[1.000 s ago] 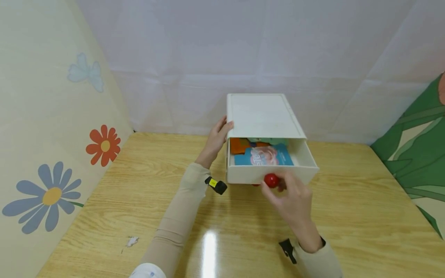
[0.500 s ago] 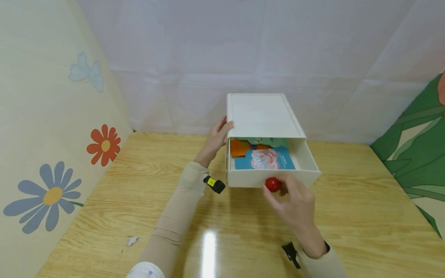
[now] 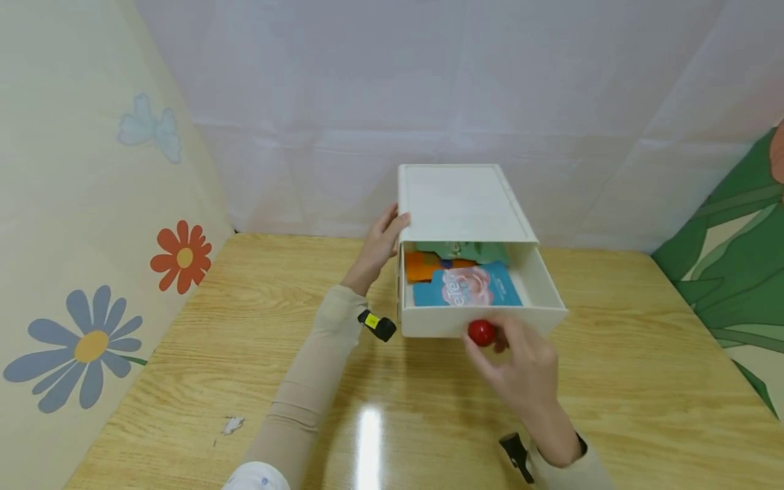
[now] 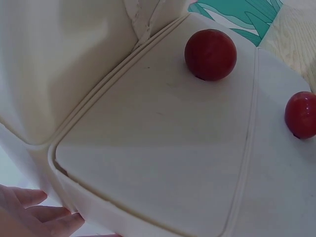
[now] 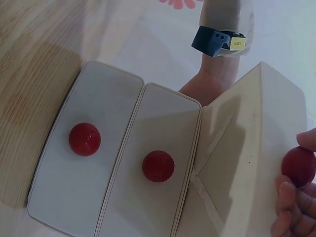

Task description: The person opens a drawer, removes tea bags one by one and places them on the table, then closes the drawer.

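Note:
A white drawer cabinet (image 3: 465,204) stands on the table with its top drawer (image 3: 435,323) pulled out. My right hand (image 3: 523,364) pinches the red round knob (image 3: 481,333) on that drawer's front between thumb and fingers. Against the cabinet's upper left side rests my left hand (image 3: 375,253), its fingers reaching the top edge. Inside the drawer lie a blue packet (image 3: 478,284) with a pink print, an orange packet (image 3: 421,267) and a green packet (image 3: 468,251). In the right wrist view, two lower drawers are closed, each with a red knob (image 5: 158,166).
The wooden table (image 3: 643,367) extends on both sides of the cabinet and in front. A pale cloth (image 3: 318,82) hangs behind it. Panels with painted flowers (image 3: 92,346) and leaves border the left and right. A small pale worn patch (image 3: 233,425) marks the table at front left.
The top drawer has slid farther out toward me, with my right hand moving along on its knob. More of the orange and green packets shows. My left hand has stayed at the cabinet's side.

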`<state>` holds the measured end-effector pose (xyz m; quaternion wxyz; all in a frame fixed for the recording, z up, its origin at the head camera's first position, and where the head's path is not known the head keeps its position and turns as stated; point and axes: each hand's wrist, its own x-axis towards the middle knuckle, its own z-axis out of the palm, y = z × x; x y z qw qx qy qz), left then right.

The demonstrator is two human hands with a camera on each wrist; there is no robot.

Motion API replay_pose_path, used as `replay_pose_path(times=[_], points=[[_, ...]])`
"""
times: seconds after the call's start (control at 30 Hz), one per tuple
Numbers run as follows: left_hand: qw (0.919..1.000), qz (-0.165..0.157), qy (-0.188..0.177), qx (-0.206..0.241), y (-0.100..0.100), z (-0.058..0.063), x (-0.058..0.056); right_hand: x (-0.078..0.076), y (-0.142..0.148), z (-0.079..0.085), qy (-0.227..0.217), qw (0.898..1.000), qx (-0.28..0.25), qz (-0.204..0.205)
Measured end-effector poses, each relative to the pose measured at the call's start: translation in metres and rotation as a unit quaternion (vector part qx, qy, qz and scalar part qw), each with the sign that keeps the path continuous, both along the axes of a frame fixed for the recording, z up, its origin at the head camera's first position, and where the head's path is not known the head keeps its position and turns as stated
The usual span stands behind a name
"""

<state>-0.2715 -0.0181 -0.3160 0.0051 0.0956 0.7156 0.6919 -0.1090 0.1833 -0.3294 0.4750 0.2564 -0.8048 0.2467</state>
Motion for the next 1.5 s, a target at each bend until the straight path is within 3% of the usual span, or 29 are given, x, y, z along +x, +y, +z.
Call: replay_pose_path(times=[0.27,0.5,0.77,1.0,1.1,1.27,1.5], points=[[1.0,-0.004,-0.006,0.002,-0.001,0.0,0.0,0.008,0.0,0.004,-0.041,0.999,0.004,-0.002],[1.0,-0.002,-0.005,0.002,-0.003,0.0,0.001,0.009,0.002,0.006,-0.04,0.999,0.029,-0.003],[0.9989,-0.008,-0.003,0.045,-0.003,-0.013,0.005,0.009,0.005,0.007,-0.044,0.998,0.045,-0.006],[0.9948,0.041,0.011,0.093,0.002,-0.028,0.01,0.009,0.005,0.007,-0.038,0.998,0.044,-0.006],[0.994,0.057,0.014,0.093,0.003,-0.033,0.013,0.01,0.005,0.007,-0.036,0.999,0.037,-0.002],[0.9958,0.066,0.016,0.061,0.002,-0.04,0.018,0.011,0.006,0.008,-0.032,0.999,0.043,-0.005],[0.9944,0.07,0.014,0.078,0.003,-0.045,0.02,0.016,0.007,0.011,-0.033,0.998,0.05,-0.014]])
